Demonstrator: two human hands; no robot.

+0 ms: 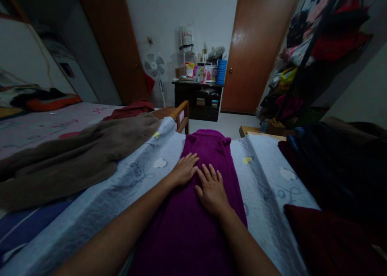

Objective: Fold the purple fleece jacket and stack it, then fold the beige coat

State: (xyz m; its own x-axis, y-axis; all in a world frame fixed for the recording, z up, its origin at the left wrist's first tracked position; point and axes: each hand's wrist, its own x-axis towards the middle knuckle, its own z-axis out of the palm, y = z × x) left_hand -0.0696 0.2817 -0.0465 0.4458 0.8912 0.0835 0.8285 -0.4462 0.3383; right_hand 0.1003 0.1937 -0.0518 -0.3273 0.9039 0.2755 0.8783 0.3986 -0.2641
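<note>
A purple garment (196, 227) lies lengthwise in front of me, its far end near the edge of the light blue patterned sheet (266, 175). My left hand (185, 170) rests flat on its left part, fingers stretched out and pointing away to the right. Beside it, a little nearer to me, my right hand (212, 191) presses on the middle of the cloth with fingers spread. Neither hand grips anything. The near end of the garment runs out of view below, partly covered by my forearms.
On the left lies a brown garment (90, 147). At the right are a dark red folded cloth (329, 235) and a pile of dark clothes (341, 163). Beyond the bed stand a wooden rail (182, 111), a white fan (155, 66) and a black cabinet (196, 106).
</note>
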